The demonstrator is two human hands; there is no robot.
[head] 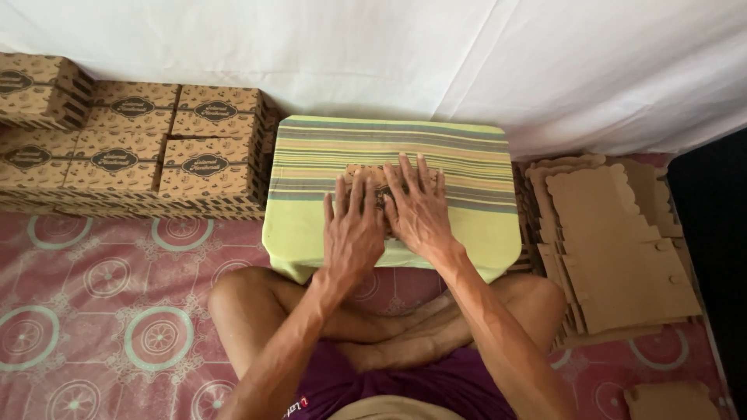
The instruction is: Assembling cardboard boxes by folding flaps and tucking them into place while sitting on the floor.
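I have both hands flat, palms down, fingers spread, so neither closes around anything: they press on a small brown printed cardboard box point(372, 180) that lies on the low stool covered in green striped cloth point(467, 155). My left hand point(354, 229) covers the near part of the box, and my right hand point(419, 208) lies just beside it, thumbs touching or nearly so. Most of the cardboard is hidden under my palms, so I cannot tell how its flaps sit.

As I judge it, uneven pressure could crease a panel or let the box slide on the cloth, since nothing pins it but my palms. The stack of flat brown cardboard cut-outs point(615, 249) lies well off beyond my right hand, the rows of folded brown printed boxes point(132, 148) beyond my left; a slip towards either could knock them.
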